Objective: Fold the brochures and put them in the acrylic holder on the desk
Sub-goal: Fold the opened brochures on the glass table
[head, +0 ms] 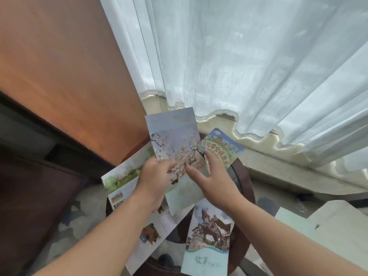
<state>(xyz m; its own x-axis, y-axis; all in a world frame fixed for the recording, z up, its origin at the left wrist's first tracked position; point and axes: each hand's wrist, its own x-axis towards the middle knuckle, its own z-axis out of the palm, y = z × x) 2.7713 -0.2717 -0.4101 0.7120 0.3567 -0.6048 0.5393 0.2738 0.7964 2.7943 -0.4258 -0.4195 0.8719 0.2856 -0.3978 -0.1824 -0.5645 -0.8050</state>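
Observation:
My left hand (157, 176) grips a folded brochure (175, 140) with white blossoms on a pale blue cover and holds it upright over a small round table (246, 188). My right hand (215, 176) is beside it with fingers spread and straight, touching the brochure's lower right part. On the table lie an unfolded brochure (127, 182) with landscape photos at the left, a folded one (221, 148) with green lettering at the back, and a folded one (209, 236) with a horse statue at the front. No acrylic holder is visible.
A wooden cabinet panel (69, 86) rises at the left. Sheer white curtains (258, 56) hang behind the table down to a cream sill. A pale upholstered seat (328, 226) sits at the right. Patterned floor shows below the table.

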